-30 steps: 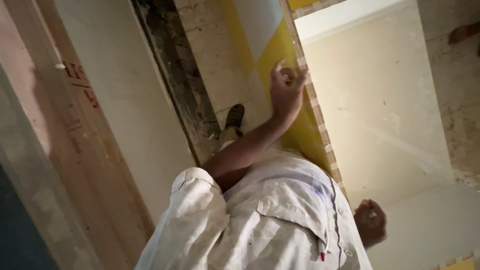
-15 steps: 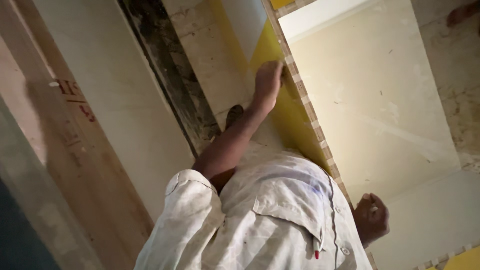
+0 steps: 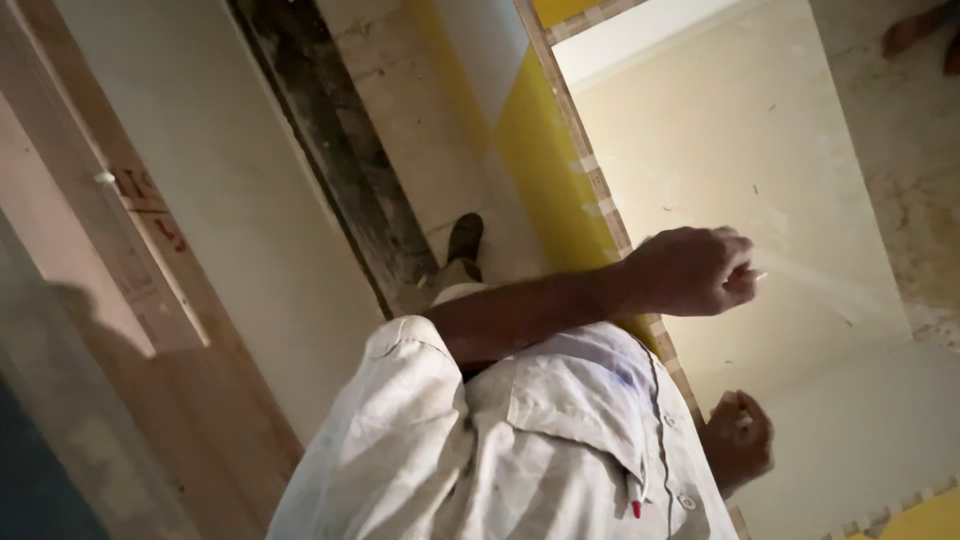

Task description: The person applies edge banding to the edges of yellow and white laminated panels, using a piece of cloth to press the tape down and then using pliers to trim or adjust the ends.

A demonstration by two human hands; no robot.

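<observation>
My left hand (image 3: 690,270) reaches across my body and hovers over the edge of a large cream tile (image 3: 740,150). Its fingers are curled into a fist, and a small pale tip shows at the knuckles; I cannot tell what it is. My right hand (image 3: 740,440) is lower, beside my pale shirt (image 3: 520,440), with its fingers curled in and nothing visible in them. A brown notched strip (image 3: 580,150) runs along the tile's edge, next to a yellow band (image 3: 540,160).
My foot in a dark shoe (image 3: 465,240) stands on a pale floor strip beside a dark rough gap (image 3: 330,150). A wooden frame (image 3: 150,260) rises on the left. A red pen (image 3: 634,505) sits in my shirt pocket. Another person's foot (image 3: 910,30) shows at top right.
My left hand has left the yellow band, where it lay flat, and swung right and down over the cream tile, closing into a fist. The right hand stayed low by my shirt.
</observation>
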